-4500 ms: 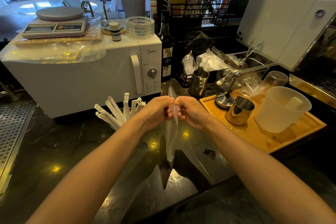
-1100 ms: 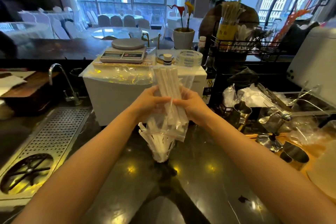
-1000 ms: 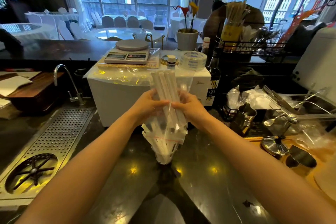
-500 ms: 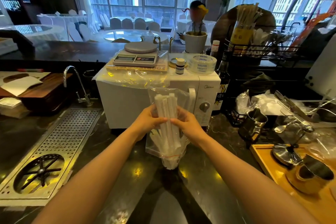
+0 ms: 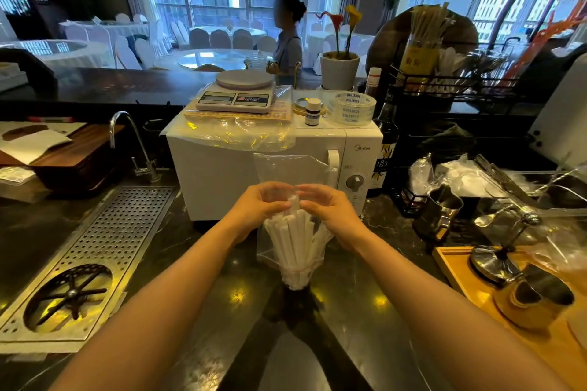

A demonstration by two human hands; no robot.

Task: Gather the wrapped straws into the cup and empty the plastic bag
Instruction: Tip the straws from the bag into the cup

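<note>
- Left hand (image 5: 259, 206) and right hand (image 5: 330, 211): each grip grasps the plastic bag (image 5: 290, 174) over the wrapped straws (image 5: 293, 241), upright in the cup (image 5: 295, 279).
- Microwave (image 5: 222, 174) close behind; wooden tray (image 5: 457, 273) right; drain grate (image 5: 104, 244) left.
- Near desk (image 5: 197, 320) bare.

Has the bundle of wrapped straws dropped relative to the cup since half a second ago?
Yes. The wrapped straws have sunk into the cup on the counter; their tops now sit at both hands instead of above them.

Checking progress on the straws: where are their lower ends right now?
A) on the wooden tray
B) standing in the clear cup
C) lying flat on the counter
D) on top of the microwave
B: the straws stand bunched upright with their lower ends inside the cup.
</note>
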